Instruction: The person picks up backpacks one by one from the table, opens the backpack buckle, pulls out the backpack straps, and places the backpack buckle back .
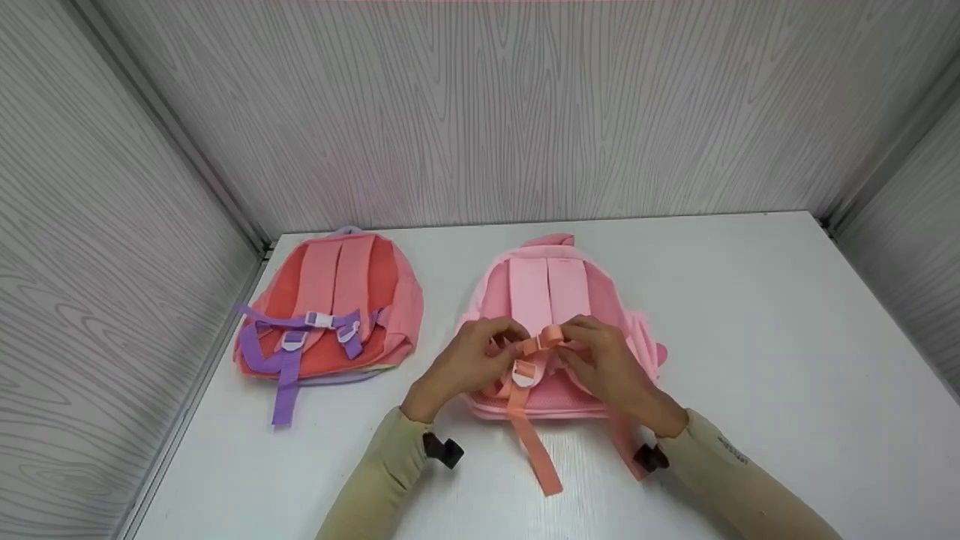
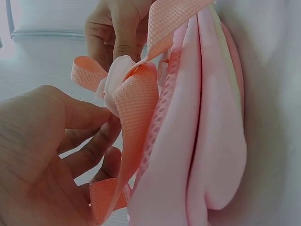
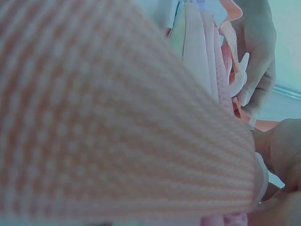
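A pink backpack (image 1: 551, 397) lies with its shoulder-strap side up. Over its middle, both hands hold a short orange webbing strap (image 1: 531, 346), one at each side. The left hand (image 1: 474, 358) pinches the strap's left part between thumb and fingers. On the other side, the right hand (image 1: 611, 364) grips its right part near a standing orange loop (image 1: 553, 334). Just below the left fingertips sits a white strap buckle (image 1: 523, 373), with a loose orange tail (image 1: 536, 450) running toward the front. In the right wrist view, close webbing (image 3: 117, 117) hides much of the right hand's grip.
A coral backpack (image 1: 405, 300) with purple straps (image 1: 287, 382) lies to the left on the white table (image 1: 750, 315). A second orange tail (image 1: 624, 442) hangs by the right wrist. Grey wood-grain panels (image 1: 525, 112) enclose the table at the back and sides.
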{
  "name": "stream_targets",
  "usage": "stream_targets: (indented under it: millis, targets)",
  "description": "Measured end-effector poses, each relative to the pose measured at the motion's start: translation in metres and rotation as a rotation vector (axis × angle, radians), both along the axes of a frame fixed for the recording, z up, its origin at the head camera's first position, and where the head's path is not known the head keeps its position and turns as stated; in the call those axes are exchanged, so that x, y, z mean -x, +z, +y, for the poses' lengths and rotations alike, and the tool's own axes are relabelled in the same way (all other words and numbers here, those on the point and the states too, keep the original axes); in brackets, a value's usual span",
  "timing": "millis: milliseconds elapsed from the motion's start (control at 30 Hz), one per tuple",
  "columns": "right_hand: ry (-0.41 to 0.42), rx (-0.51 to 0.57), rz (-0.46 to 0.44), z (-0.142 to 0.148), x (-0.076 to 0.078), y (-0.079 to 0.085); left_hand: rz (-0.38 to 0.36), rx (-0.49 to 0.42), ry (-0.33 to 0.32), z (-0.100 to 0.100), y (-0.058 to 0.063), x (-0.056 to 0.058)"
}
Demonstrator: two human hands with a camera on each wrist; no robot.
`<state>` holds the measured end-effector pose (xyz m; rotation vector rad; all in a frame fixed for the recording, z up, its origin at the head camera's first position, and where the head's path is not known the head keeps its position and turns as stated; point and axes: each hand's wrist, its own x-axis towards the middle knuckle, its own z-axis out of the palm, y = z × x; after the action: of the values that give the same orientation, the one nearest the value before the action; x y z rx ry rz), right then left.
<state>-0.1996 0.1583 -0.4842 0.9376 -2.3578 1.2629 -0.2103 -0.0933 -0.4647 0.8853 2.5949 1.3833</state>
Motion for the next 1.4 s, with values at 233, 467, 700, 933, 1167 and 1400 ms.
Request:
stream_targets:
  millis: [233, 467, 700, 933, 1167, 1400]
  targets:
    - [-0.009, -0.010, 0.008, -0.001, 0.001, -0.001, 0.009, -0.017, 0.011, 0.004, 0.000, -0.001]
    - [-0.007, -0.019, 0.004, -0.002, 0.000, -0.001, 0.014, -0.031, 0.040, 0.008, -0.004, -0.003]
    - [-0.010, -0.031, 0.008, -0.002, 0.000, -0.001, 0.034, -0.033, 0.068, 0.012, -0.003, -0.005]
    - [-0.010, -0.031, -0.016, -0.003, -0.001, -0.001, 0.076, -0.037, 0.061, 0.016, -0.004, -0.005]
    - [-0.021, -0.028, -0.027, -0.003, -0.001, -0.002, 0.088, -0.027, 0.056, 0.017, -0.003, -0.007]
    - [-0.019, -0.029, -0.038, -0.002, -0.001, -0.003, 0.125, -0.003, 0.046, 0.018, -0.004, -0.007]
